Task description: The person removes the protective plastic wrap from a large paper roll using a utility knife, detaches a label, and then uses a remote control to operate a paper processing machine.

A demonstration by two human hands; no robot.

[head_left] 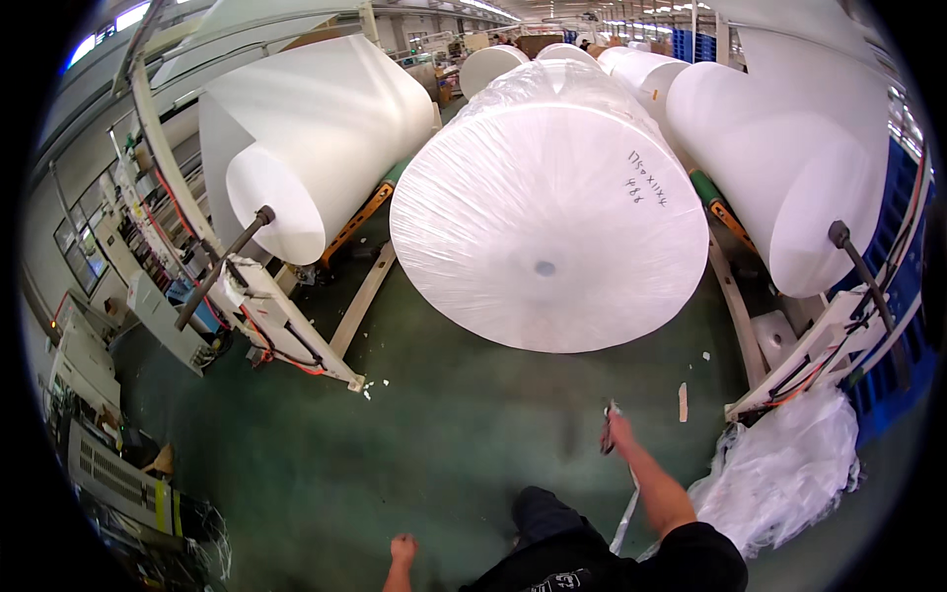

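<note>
I am gripping a small cutter [608, 434] in my right hand [619, 430], its fingers closed, near the wrapped paper roll [548, 207] on the floor [454, 434]; my left hand [401, 549] is hanging fisted, holding nothing.

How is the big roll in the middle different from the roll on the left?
The middle roll is wrapped in clear plastic film; the left roll is bare. The middle roll sits on the green floor with no shaft showing, while the left roll hangs on a dark shaft in a stand. The middle roll's flat face looks much wider and has handwriting on it; the left roll's is plain. Both are white.
</note>
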